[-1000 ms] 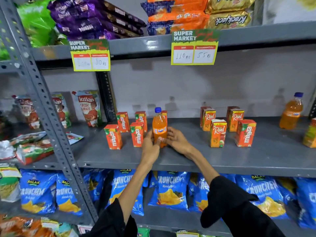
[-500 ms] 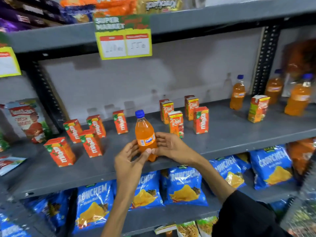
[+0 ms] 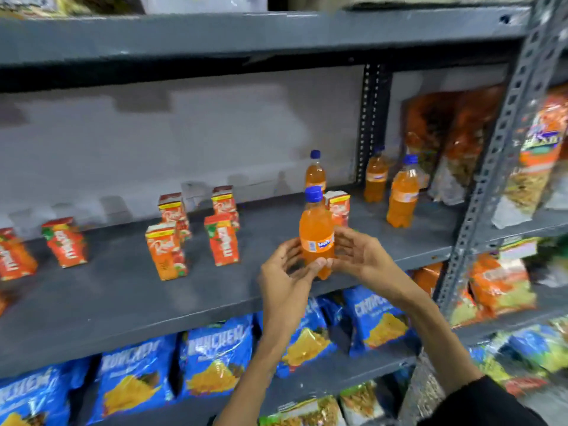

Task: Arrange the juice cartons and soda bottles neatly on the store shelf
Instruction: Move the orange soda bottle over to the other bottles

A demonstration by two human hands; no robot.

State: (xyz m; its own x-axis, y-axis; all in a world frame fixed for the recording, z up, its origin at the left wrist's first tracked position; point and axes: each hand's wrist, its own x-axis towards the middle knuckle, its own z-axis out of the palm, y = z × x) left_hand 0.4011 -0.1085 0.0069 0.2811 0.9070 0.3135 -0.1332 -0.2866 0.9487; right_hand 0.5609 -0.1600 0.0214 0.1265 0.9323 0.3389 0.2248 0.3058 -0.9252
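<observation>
My left hand (image 3: 284, 279) and right hand (image 3: 362, 261) flank the bottle (image 3: 316, 235) above the shelf (image 3: 123, 302). Cartons (image 3: 196, 232) stand to its left, one carton (image 3: 338, 207) just behind, three bottles (image 3: 399, 192) further right

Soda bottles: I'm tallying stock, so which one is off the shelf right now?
The soda bottle with the blue cap, held upright between the left hand and right hand. The three others stand on the shelf behind it.

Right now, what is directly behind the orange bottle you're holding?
Behind the held bottle stand a juice carton and, further back, another orange bottle. The held bottle covers the carton's left edge and the rear bottle's base; both hands grip it.
</observation>
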